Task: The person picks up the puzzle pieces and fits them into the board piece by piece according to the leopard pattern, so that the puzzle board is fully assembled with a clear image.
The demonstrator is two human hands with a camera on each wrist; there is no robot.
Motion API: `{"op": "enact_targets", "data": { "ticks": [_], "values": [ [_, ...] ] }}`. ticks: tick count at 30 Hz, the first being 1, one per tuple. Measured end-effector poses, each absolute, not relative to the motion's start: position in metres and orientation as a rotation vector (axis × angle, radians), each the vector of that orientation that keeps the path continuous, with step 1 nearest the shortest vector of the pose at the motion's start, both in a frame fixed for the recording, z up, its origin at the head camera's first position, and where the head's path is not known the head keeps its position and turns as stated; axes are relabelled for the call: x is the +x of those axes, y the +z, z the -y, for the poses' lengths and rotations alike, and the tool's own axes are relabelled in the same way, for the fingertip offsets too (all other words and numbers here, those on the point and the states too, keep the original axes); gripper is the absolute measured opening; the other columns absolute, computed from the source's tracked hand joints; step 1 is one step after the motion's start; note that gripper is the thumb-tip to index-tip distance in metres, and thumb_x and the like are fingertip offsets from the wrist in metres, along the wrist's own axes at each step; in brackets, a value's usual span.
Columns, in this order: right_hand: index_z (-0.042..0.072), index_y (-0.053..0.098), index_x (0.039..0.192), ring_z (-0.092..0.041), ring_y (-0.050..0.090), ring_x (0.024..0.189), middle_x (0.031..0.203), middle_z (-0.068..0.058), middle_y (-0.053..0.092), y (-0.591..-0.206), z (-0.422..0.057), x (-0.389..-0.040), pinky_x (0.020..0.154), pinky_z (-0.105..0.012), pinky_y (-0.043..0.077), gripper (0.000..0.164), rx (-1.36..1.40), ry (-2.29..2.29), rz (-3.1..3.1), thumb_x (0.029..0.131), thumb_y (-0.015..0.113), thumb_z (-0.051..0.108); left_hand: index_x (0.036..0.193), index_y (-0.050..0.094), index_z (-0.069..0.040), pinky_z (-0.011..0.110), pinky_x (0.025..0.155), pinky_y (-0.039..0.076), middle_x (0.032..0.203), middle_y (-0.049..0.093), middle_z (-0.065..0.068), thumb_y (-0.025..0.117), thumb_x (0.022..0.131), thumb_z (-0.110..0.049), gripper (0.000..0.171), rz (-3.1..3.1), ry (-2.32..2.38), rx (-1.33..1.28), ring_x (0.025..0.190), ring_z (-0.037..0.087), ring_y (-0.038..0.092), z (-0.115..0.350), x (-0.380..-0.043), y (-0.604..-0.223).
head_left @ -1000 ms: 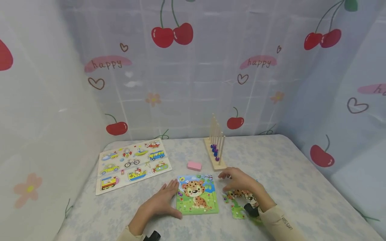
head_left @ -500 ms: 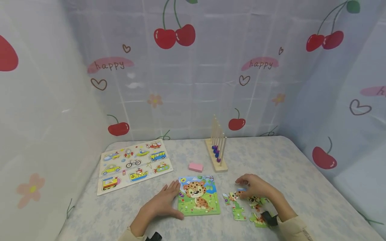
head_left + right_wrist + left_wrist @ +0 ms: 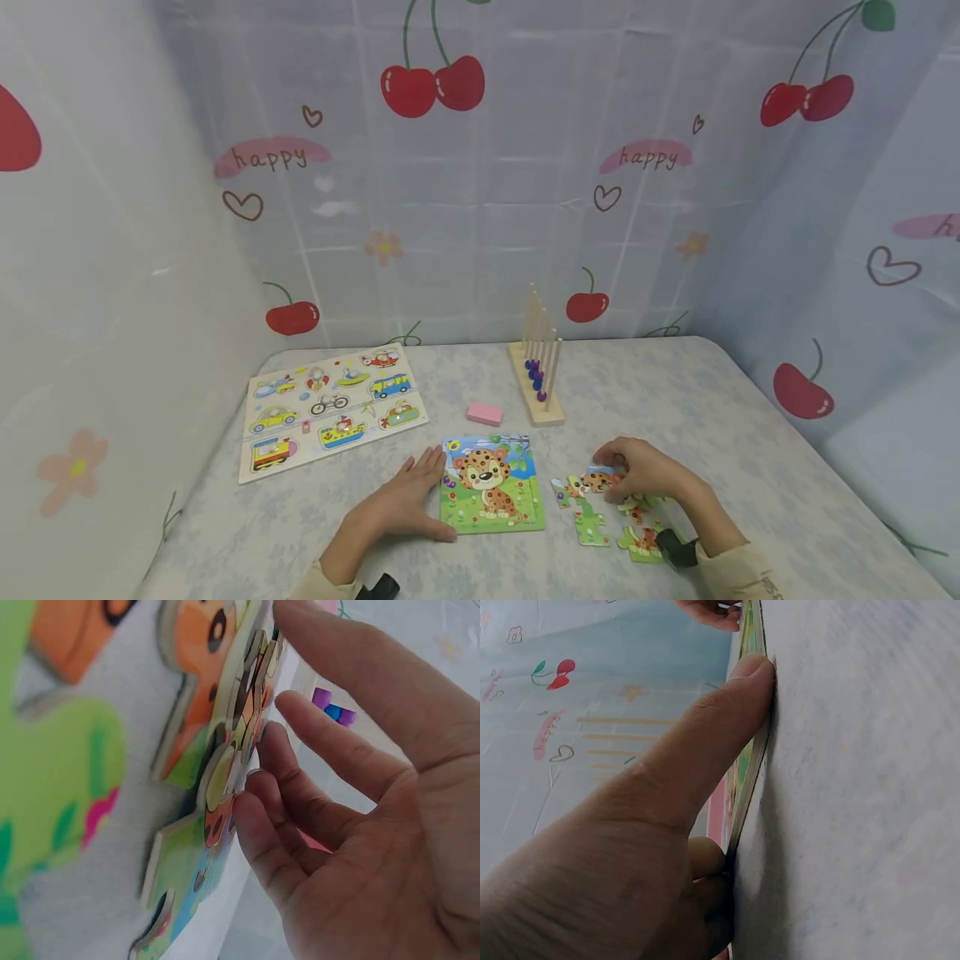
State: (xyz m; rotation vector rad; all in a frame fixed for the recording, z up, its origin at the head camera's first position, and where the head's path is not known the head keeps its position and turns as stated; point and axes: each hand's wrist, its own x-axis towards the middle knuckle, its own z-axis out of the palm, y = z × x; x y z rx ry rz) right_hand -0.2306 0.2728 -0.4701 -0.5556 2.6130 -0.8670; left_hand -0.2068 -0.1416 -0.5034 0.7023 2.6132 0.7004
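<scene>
Crowded at three o'clock from the leopard board (image 3: 491, 486), puzzle pieces (image 3: 590, 528) could scatter under the right hand (image 3: 651, 472), fingers parted and seemingly empty, while the left hand (image 3: 401, 502) lies spread at nine.

Black wrist cameras (image 3: 677, 550) sit by cream sleeves (image 3: 735, 571), the right one bearing dark print (image 3: 771, 588).

The left hand (image 3: 405, 504) touches the left edge of a leopard board (image 3: 493, 485); the right hand (image 3: 651, 471) is at loose puzzle pieces (image 3: 591, 527) farther right on the table (image 3: 645, 387).
</scene>
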Motion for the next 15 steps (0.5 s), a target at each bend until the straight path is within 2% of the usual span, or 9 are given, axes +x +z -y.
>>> {"op": "enact_targets", "data": {
  "ticks": [8, 15],
  "values": [
    [0.008, 0.065, 0.111, -0.019, 0.059, 0.094, 0.105, -0.004, 0.064, -0.4707, -0.2757, -0.2288, 0.076, -0.035, 0.052, 0.048, -0.519, -0.868, -2.62, 0.071, 0.087, 0.024, 0.155, 0.017, 0.0, 0.055, 0.123, 0.009, 0.164, 0.009, 0.016, 0.076, 0.068, -0.066, 0.124, -2.615, 0.698, 0.712, 0.153, 0.032, 0.009, 0.1424, -0.2086, -0.5037],
    [0.009, 0.066, 0.105, -0.013, 0.055, 0.082, 0.096, -0.001, 0.063, -0.4724, -0.275, -0.2277, 0.067, -0.029, 0.048, 0.041, -0.504, -0.871, -2.642, 0.072, 0.086, 0.022, 0.155, 0.017, -0.001, 0.055, 0.124, 0.009, 0.164, 0.008, 0.015, 0.076, 0.068, -0.066, 0.124, -2.615, 0.699, 0.706, 0.153, 0.031, 0.008, 0.1423, -0.2085, -0.5039]
  ]
}}
